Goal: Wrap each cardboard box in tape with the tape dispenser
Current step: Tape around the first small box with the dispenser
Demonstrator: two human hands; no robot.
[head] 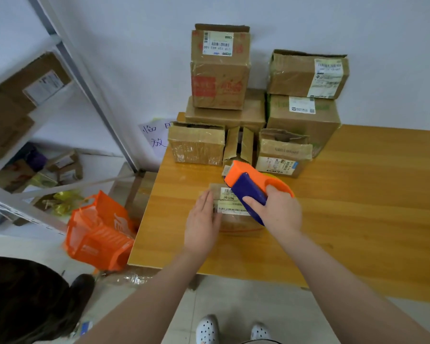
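Note:
A small flat cardboard box (230,219) with a white label lies on the wooden table (358,207) near its left front. My left hand (202,219) lies flat on the box's left side, fingers together, pressing it down. My right hand (278,209) grips the blue handle of an orange and blue tape dispenser (248,184), which rests on top of the box's right part and hides it. Several more cardboard boxes (220,70) are stacked at the table's back against the wall.
An orange plastic basket (99,234) stands on the floor left of the table. A metal shelf (35,95) with boxes fills the left side. A person in dark clothes (30,299) is at the lower left. My white shoes (209,328) show below.

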